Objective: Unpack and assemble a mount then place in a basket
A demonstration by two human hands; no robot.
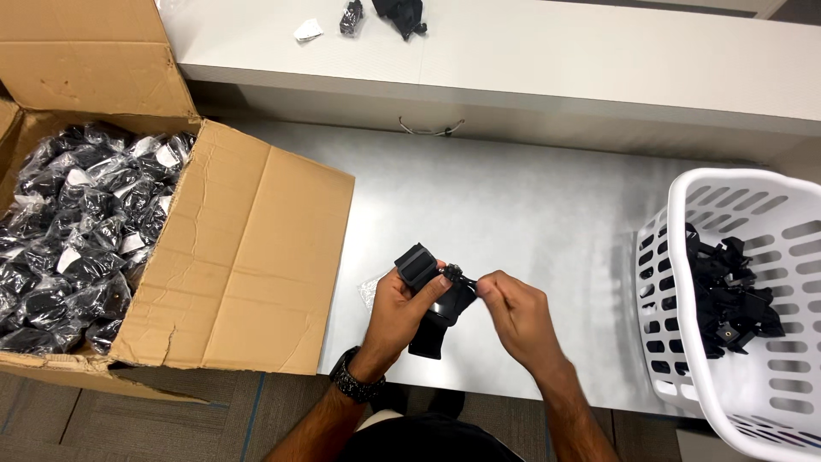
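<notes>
A black plastic clamp-like part [434,299] is being held above the grey table [513,197], near its front edge, approx. centre of view. The left hand [398,310] is being kept closed round the part's body, thumb over the upper block, presumably so the piece is steadied. The right hand [516,315] is being pinched shut on a small knob or screw at the part's right side, fingertips [481,287] touching it; the grip suggests fine work on that fitting, though the detail is too small to be confirmed. A wristwatch [352,382] is being worn on the left wrist.

An open cardboard box [248,257] w/ many bagged black items [77,231] is being kept at left, within reach. A white slotted basket [735,308] holding loose black parts [727,295] is standing at right, partly over the table edge. A clear empty bag [369,291] is lying just beside the left hand. On the rear shelf [513,51], well apart, a few more black pieces [400,14] and a paper scrap [308,31] are lying.
</notes>
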